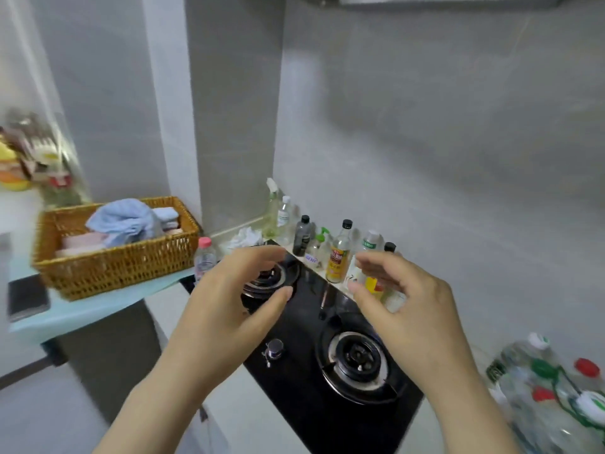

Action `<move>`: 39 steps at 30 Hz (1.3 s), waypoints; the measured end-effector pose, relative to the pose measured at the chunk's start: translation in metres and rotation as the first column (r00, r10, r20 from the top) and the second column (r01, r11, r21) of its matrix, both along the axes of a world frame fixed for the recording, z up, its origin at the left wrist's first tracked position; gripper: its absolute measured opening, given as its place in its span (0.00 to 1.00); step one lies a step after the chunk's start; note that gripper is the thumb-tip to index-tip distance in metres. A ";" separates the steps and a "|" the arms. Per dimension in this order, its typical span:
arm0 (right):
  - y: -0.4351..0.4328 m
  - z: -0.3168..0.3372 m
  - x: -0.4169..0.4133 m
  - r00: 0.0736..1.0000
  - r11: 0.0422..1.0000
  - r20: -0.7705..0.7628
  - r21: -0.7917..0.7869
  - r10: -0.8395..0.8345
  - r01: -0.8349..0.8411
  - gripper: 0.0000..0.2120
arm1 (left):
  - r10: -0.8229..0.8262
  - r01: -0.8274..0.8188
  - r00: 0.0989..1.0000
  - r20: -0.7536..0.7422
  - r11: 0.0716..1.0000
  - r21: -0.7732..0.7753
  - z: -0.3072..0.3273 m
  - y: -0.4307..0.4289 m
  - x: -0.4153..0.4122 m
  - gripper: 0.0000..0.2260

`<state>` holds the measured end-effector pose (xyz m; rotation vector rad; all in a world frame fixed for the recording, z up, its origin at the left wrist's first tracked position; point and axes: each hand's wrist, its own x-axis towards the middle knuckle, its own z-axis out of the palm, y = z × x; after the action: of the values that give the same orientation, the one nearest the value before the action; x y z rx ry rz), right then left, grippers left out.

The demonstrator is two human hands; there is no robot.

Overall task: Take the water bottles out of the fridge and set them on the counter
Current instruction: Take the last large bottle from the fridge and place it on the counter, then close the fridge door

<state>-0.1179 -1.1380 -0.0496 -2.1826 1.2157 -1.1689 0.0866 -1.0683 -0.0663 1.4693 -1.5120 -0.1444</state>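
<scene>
Several clear plastic water bottles (550, 388) with red, green and white caps stand clustered on the white counter (271, 417) at the lower right. One small pink-capped bottle (205, 257) stands at the stove's left edge, beside the basket. My left hand (235, 299) and my right hand (402, 306) hover side by side above the black gas stove (307, 381). The fingers of both are loosely curled and hold nothing. A grey appliance body (108, 348) under a light blue mat is at the left; no open fridge door shows.
A wicker basket (114, 267) of folded cloths and a dark phone (27, 298) lie on the blue mat. Condiment and spray bottles (340, 253) line the wall behind the stove. A metal knob (274, 347) sits between the burners.
</scene>
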 end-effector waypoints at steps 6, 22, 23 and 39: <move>-0.013 0.001 0.080 0.975 0.976 0.034 -0.006 0.219 -0.219 0.14 | 0.206 -0.207 0.978 0.023 0.978 0.025 -0.001 0.025 0.060 0.18; 0.034 -0.004 0.301 0.518 0.519 0.042 -0.005 0.854 -0.855 0.14 | 0.828 -0.833 0.553 0.098 0.545 0.094 0.006 0.160 0.135 0.20; 0.049 -0.005 0.312 0.468 0.468 0.025 -0.003 0.883 -0.884 0.15 | 0.855 -0.861 0.509 0.102 0.501 0.090 0.005 0.177 0.135 0.20; 0.293 0.002 0.386 -0.087 -0.086 0.011 -0.105 0.996 -0.991 0.14 | 0.999 -0.999 -0.039 0.012 -0.040 0.033 0.011 0.409 0.098 0.17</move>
<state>0.2677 -0.8450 -0.0473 -2.0746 -0.7511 -0.4670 0.1846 -0.6596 -0.0549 2.2376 0.0239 0.7639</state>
